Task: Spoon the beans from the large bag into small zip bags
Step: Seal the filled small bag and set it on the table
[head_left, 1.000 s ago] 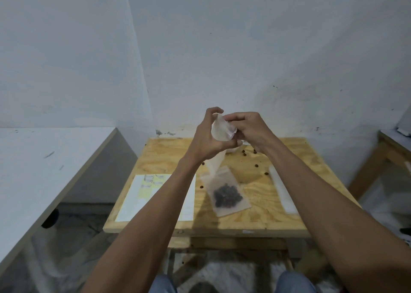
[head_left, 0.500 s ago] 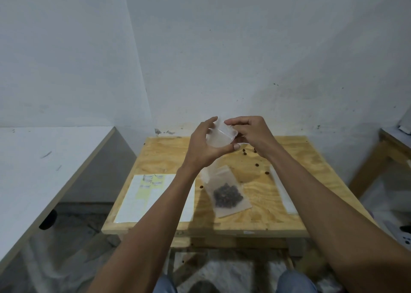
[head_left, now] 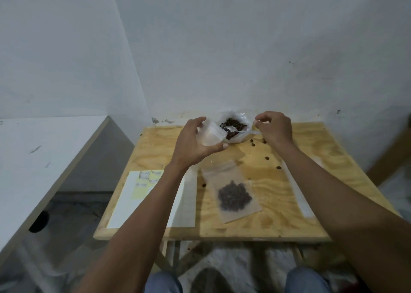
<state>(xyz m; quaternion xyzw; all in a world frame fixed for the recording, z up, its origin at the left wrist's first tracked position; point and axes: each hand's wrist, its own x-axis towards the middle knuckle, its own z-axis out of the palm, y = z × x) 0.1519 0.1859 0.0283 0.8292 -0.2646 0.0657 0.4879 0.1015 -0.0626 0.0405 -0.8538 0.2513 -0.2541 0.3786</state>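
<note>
Holding an empty small zip bag [head_left: 210,134] open in my left hand [head_left: 195,141], my right hand [head_left: 274,127] pinches the spoon [head_left: 239,130] in the large bag [head_left: 234,125]; one filled bag [head_left: 233,196] lies on the tabletop [head_left: 289,203], so more filling remains.

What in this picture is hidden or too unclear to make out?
Head view only:
- The yellow notes on the white sheet: their writing is too small and blurred.
- The small zip bag: the left hand covers part of it, so its inside is unseen.
- The spoon handle's end: blurred at the right hand, so the grip is unclear.
- The large bag: its depth of beans is hidden.
</note>
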